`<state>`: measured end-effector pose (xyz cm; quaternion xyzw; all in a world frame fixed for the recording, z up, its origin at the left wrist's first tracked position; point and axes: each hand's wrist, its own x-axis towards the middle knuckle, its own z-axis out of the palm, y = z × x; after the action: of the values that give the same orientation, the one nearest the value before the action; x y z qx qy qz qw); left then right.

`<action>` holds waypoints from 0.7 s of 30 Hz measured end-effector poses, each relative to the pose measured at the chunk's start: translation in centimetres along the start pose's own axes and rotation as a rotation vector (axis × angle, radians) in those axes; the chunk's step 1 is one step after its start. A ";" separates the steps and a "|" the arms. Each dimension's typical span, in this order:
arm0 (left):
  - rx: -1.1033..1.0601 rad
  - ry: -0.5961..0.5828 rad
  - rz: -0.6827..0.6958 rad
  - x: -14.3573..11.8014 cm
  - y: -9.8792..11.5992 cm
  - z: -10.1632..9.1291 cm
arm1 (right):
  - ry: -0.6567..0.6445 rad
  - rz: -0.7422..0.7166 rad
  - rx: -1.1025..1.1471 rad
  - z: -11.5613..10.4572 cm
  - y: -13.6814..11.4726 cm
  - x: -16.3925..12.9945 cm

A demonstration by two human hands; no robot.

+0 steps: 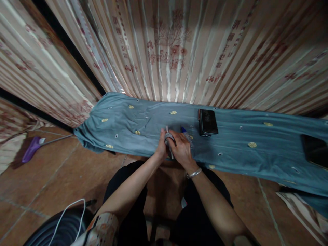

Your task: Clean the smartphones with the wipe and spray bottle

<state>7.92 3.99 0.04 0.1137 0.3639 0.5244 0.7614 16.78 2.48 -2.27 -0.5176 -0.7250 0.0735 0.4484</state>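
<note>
Grey cloth [169, 138] | between both hands | left hand [162, 147], right hand [181, 148] apparently gripping it

You can see columns of red characters printed on the curtain [179, 51] across the upper frame, beside a red tree motif. They are too blurred for you to read
</note>
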 end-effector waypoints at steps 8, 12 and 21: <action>-0.024 0.020 0.013 0.2 -1.0 0.2 | -0.008 -0.019 -0.068 0.2 0.3 1.4; -0.020 0.006 0.057 -0.1 -1.6 0.3 | 0.014 -0.017 -0.094 0.4 0.5 2.3; 0.085 -0.066 -0.173 -0.4 -1.2 -0.7 | 0.181 0.192 0.043 -1.1 3.6 3.4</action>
<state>8.27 2.94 -0.92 0.1312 0.3692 0.4366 0.8099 19.84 6.48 -1.78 -0.5793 -0.6269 0.0846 0.5141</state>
